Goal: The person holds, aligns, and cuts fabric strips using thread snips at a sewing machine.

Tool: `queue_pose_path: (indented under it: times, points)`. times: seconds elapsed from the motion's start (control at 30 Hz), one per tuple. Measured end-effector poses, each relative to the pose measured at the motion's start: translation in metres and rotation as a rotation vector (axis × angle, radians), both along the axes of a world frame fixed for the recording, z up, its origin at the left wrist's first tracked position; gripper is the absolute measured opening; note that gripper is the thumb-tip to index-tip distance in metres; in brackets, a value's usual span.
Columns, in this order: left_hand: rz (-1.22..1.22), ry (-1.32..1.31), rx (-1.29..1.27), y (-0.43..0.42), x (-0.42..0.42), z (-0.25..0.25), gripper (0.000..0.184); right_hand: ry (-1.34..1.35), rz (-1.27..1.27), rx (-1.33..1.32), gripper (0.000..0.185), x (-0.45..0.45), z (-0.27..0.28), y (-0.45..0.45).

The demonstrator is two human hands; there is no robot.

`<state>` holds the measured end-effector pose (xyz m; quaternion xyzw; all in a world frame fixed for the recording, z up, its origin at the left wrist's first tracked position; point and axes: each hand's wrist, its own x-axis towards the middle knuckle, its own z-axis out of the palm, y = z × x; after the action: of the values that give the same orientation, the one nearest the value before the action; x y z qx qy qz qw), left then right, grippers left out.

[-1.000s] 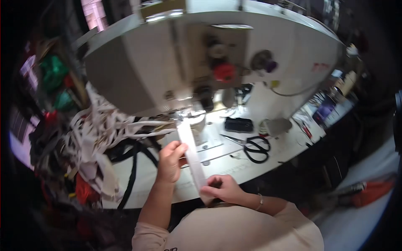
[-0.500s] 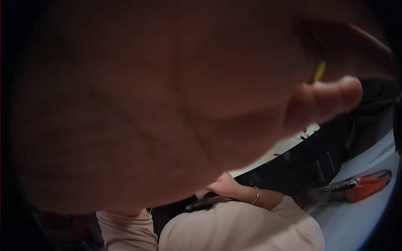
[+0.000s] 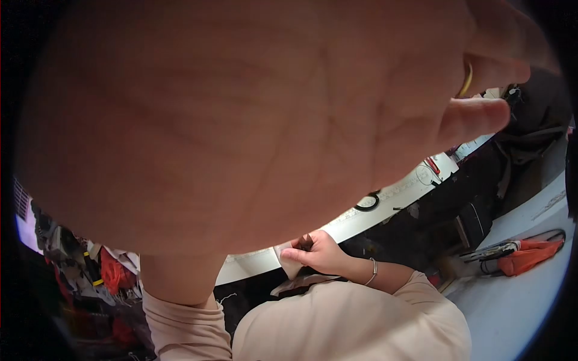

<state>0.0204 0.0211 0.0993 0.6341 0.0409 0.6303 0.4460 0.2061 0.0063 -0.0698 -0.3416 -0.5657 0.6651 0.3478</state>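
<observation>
Your left hand (image 3: 259, 132) had left the pale strip (image 3: 291, 266) and come up close before the camera, its palm filling the view from nine o'clock round past twelve to two. Its fingers, reaching toward two o'clock, stood somewhat apart, with nothing visible in their grasp. A second earlier that hand had held the strip below the sewing machine; now only your right hand (image 3: 325, 253) kept it, near five o'clock, thumb and fingers pinched together on it. The strip showed at six o'clock, just in front of your shirt (image 3: 349, 319). A dark brown patch showed within that grip, but you could not tell what it was.

The change meant the strip had lost its second support, and the palm hid the machine, so whether its far end still reached there could not be told. A black loop (image 3: 366, 209) lay on the white tabletop (image 3: 394, 198) between three and four o'clock.
</observation>
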Motion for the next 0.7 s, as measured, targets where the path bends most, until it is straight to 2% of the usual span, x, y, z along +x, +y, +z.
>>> queue_pose_path:
  times: [0.7]
  points:
    - [0.24, 0.101, -0.01, 0.0, -0.025, -0.034, 0.043, 0.002, 0.061, -0.012, 0.008, -0.002, -0.003, 0.001]
